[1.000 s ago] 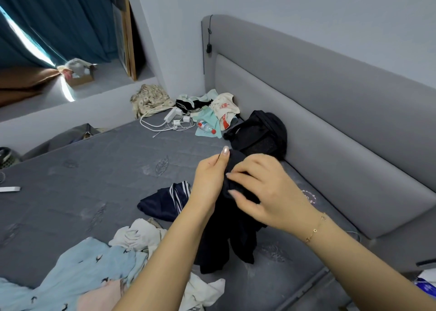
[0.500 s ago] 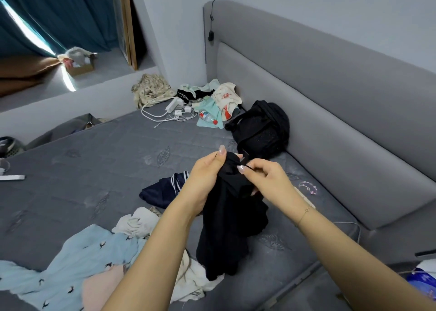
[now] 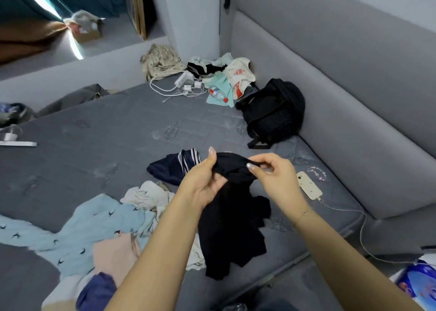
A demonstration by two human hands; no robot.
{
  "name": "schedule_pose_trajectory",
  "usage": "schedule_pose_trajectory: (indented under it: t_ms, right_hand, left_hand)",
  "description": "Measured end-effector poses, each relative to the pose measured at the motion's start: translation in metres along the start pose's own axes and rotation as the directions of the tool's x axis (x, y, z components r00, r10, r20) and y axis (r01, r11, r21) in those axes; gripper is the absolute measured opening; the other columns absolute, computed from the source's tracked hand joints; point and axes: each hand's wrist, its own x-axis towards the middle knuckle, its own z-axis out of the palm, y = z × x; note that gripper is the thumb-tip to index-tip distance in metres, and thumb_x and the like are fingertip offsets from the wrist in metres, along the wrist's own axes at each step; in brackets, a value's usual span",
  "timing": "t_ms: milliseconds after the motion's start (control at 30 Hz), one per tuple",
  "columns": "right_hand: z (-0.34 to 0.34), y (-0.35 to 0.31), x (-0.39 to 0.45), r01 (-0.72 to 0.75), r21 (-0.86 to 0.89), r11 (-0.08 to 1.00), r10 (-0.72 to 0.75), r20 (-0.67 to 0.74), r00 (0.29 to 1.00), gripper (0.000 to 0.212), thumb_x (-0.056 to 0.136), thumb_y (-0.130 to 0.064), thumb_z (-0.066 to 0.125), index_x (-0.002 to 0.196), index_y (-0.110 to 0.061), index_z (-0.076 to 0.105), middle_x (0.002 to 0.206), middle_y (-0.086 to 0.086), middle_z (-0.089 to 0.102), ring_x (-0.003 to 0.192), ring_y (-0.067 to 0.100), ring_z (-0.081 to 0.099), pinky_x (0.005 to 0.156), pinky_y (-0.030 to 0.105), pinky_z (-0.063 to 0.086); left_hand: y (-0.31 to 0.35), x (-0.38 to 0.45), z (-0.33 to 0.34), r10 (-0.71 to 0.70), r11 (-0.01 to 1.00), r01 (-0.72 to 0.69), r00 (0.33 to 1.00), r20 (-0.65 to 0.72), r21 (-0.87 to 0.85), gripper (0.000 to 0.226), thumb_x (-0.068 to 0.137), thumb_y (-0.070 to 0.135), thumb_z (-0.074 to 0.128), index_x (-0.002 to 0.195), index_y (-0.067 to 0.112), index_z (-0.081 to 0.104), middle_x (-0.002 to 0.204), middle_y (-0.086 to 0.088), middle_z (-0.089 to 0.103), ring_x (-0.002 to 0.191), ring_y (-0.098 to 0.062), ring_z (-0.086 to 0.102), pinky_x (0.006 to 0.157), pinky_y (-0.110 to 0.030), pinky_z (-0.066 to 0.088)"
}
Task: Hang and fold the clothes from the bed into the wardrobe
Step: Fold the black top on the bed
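Gripping a black garment (image 3: 232, 225) above the bed (image 3: 94, 150), left hand (image 3: 203, 180) and right hand (image 3: 274, 176) pinch its top edge; black backpack (image 3: 274, 112) at headboard edge, phone (image 3: 309, 188) beside it.

Black garment (image 3: 232, 218) hangs bunched above the bed (image 3: 99, 145), its top edge stretched flat. Left of it on the bed lie a navy striped piece (image 3: 174, 169), a cream one (image 3: 148, 195), a pale blue shirt (image 3: 94, 223).
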Motion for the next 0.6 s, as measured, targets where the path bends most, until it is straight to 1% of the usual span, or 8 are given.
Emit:
schedule_pose_trajectory:
  t_ms: [100,167,200,267,333,367,467,600]
  right_hand:
    - [0.002,0.009,0.003,-0.116,0.052,0.992,0.117,-0.018,0.993,0.007,0.088,-0.006,0.068,0.086,-0.011,0.072,0.082,0.002,0.073,0.077,0.012,0.068,0.075,0.020,0.054]
    - [0.007,0.013,0.005,-0.294,0.170,0.941,0.291,0.044,0.956,0.009,0.093,-0.005,0.061,0.091,-0.002,0.069,0.085,0.015,0.070,0.075,0.018,0.067,0.069,0.023,0.058]
    - [0.010,0.014,0.005,-0.423,0.278,0.862,0.405,0.123,0.906,0.012,0.096,-0.004,0.056,0.091,-0.001,0.066,0.085,0.016,0.068,0.071,0.017,0.067,0.065,0.023,0.059]
    - [0.012,0.013,0.006,-0.660,0.523,0.539,0.564,0.358,0.744,0.019,0.099,-0.003,0.049,0.087,-0.004,0.064,0.081,0.012,0.070,0.063,0.015,0.070,0.059,0.024,0.059]
    - [0.011,0.012,0.010,-0.734,0.641,0.224,0.587,0.512,0.627,0.019,0.099,-0.004,0.047,0.089,-0.003,0.063,0.077,0.010,0.073,0.062,0.016,0.072,0.057,0.026,0.060]
    - [0.011,0.013,0.011,-0.744,0.647,0.167,0.578,0.547,0.606,0.017,0.099,-0.005,0.047,0.093,-0.002,0.063,0.078,0.010,0.073,0.064,0.017,0.073,0.058,0.027,0.060]
    - [0.016,0.017,0.007,-0.753,0.630,0.190,0.508,0.593,0.625,0.019,0.099,-0.010,0.048,0.103,-0.001,0.064,0.092,0.011,0.074,0.077,0.018,0.074,0.066,0.028,0.061]
    - [0.019,0.021,0.002,-0.682,0.656,0.324,0.400,0.558,0.727,0.022,0.100,-0.013,0.047,0.106,-0.003,0.066,0.101,0.011,0.074,0.089,0.017,0.073,0.074,0.027,0.060]
  left_hand:
    - [-0.002,-0.001,-0.003,-0.182,0.949,0.172,0.983,-0.013,-0.264,0.036,0.100,0.021,0.052,0.077,-0.001,0.071,0.072,-0.018,0.072,0.058,-0.025,0.072,0.057,-0.038,0.060]
    - [-0.007,-0.003,-0.006,-0.252,0.909,0.254,0.967,0.051,-0.330,0.035,0.102,0.014,0.047,0.084,-0.006,0.068,0.072,-0.023,0.071,0.055,-0.031,0.070,0.045,-0.042,0.057]
    - [-0.011,-0.004,-0.009,-0.271,0.897,0.285,0.958,0.088,-0.338,0.038,0.102,0.014,0.045,0.083,-0.009,0.067,0.073,-0.026,0.070,0.055,-0.034,0.070,0.041,-0.042,0.055]
    - [-0.018,-0.007,-0.017,-0.270,0.885,0.312,0.949,0.165,-0.346,0.042,0.102,0.017,0.045,0.083,-0.011,0.069,0.078,-0.026,0.071,0.062,-0.034,0.072,0.044,-0.039,0.056]
    - [-0.023,-0.009,-0.029,-0.199,0.913,0.270,0.949,0.242,-0.305,0.040,0.100,0.029,0.050,0.101,-0.006,0.069,0.101,-0.022,0.072,0.083,-0.030,0.074,0.062,-0.037,0.060]
    - [-0.023,-0.011,-0.035,-0.148,0.941,0.224,0.946,0.288,-0.255,0.041,0.097,0.034,0.053,0.114,-0.001,0.066,0.113,-0.019,0.070,0.095,-0.028,0.072,0.072,-0.036,0.060]
    - [-0.024,-0.014,-0.043,-0.001,0.997,-0.022,0.955,0.296,0.076,0.045,0.082,0.030,0.077,0.121,0.017,0.058,0.114,-0.005,0.069,0.099,-0.017,0.070,0.076,-0.029,0.056]
    - [-0.022,-0.015,-0.042,0.298,0.709,-0.354,0.934,0.196,0.609,0.024,0.084,0.024,0.076,0.093,0.006,0.064,0.079,-0.002,0.065,0.077,-0.015,0.061,0.072,-0.029,0.048]
